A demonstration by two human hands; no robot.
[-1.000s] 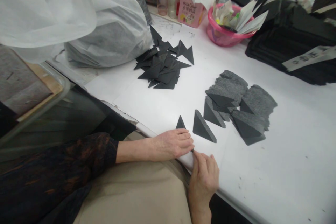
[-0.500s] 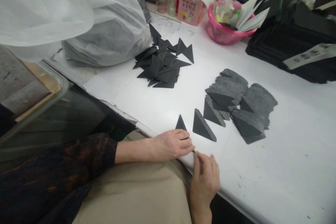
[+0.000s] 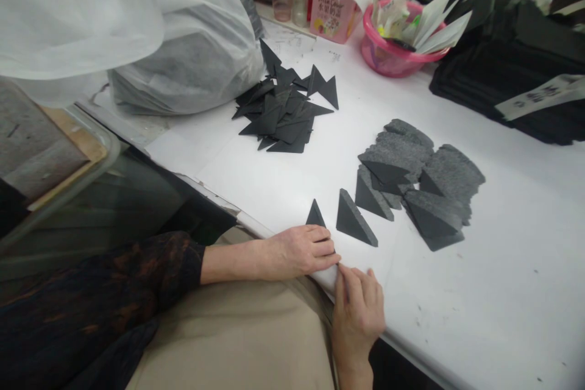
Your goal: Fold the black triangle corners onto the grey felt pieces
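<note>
A black triangular piece (image 3: 315,214) lies at the table's front edge, mostly hidden under my left hand (image 3: 301,251). The fingers of that hand are bent and pressed together over it, holding it down. My right hand (image 3: 359,311) is closed in a pinch at the piece's near corner, with its fingertips touching the left fingertips; the pinched corner is almost wholly covered. Just beyond lies another black triangle with a grey fuzzy edge (image 3: 354,219). More triangles and grey fuzzy-edged pieces (image 3: 452,173) overlap to the right.
A heap of black triangles (image 3: 287,116) lies farther back on the white table (image 3: 503,304). Behind it stand a whitish plastic bag (image 3: 192,55), a pink box (image 3: 333,12) and a pink basket (image 3: 388,58). A stack of black material (image 3: 512,67) sits at the back right.
My right fingertips have moved slightly up along the piece's edge, closer against the left fingertips. The left hand has stayed in place over the piece.
</note>
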